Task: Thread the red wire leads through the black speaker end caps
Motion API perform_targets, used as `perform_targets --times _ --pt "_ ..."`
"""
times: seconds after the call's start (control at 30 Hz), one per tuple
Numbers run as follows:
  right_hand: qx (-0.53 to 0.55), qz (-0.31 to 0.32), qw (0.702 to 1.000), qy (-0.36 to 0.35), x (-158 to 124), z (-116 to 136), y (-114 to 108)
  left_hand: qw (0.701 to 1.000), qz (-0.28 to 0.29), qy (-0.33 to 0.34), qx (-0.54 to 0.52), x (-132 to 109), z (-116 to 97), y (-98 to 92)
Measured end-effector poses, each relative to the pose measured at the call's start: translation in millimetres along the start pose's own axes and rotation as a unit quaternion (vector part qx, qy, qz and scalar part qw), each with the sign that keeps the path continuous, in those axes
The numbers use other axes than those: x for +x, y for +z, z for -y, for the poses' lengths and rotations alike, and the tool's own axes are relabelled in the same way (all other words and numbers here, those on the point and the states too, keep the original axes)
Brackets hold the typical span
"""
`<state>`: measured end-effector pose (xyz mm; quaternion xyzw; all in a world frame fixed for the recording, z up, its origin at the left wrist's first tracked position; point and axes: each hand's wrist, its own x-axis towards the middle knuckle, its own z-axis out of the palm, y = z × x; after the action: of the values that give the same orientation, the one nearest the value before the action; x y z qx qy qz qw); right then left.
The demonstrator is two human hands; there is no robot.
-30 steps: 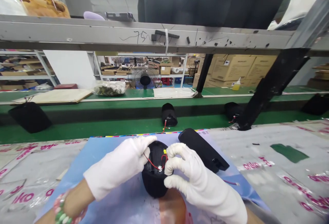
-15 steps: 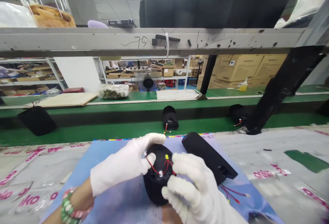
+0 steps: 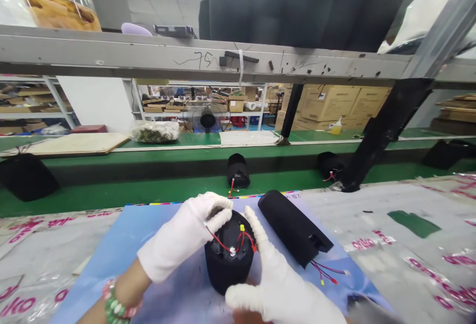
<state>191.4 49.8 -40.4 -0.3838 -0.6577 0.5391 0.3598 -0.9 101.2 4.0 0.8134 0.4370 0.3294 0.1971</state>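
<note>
A black fabric-covered cylinder (image 3: pixel 226 269) stands tilted on the blue sheet, its dark end face toward me. Thin red wires (image 3: pixel 243 237) with a yellow, a red and a white connector lie over that face. My left hand (image 3: pixel 193 230), in a white glove, has its fingers curled and closed on the upper left rim. On the right side, my right hand (image 3: pixel 267 274), also gloved, is open with thumb and fingers spread apart around the cylinder. A second, longer black cover (image 3: pixel 292 225) lies to the right, with red wires (image 3: pixel 327 272) coming from its lower end.
Beyond the blue sheet (image 3: pixel 148 235) runs a green conveyor belt (image 3: pixel 186 190) carrying a black cylinder (image 3: pixel 238 170) and other dark pieces. A grey shelf beam (image 3: pixel 148 56) crosses above. A black-wrapped post (image 3: pixel 383 131) stands at right. Printed plastic film (image 3: pixel 416 264) covers the bench.
My right hand has opened, its fingers straightening away from the wires and spreading beside the cylinder. My left fingers have shifted up along the rim. The camera view has turned slightly right.
</note>
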Motion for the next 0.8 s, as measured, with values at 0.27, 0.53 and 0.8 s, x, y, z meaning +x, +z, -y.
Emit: perform_targets --times 0.27,0.53,0.8 --pt "-0.049 -0.074 0.996 -0.021 82 25 0 0.971 -0.127 -0.082 0.184 -41 38 -86.7" --pt "-0.218 -0.177 0.959 -0.028 254 15 56 0.972 -0.144 -0.155 0.105 -45 21 -93.9" --pt "-0.378 -0.132 0.915 0.052 293 22 6 0.974 -0.132 -0.087 0.161 -47 28 -99.2"
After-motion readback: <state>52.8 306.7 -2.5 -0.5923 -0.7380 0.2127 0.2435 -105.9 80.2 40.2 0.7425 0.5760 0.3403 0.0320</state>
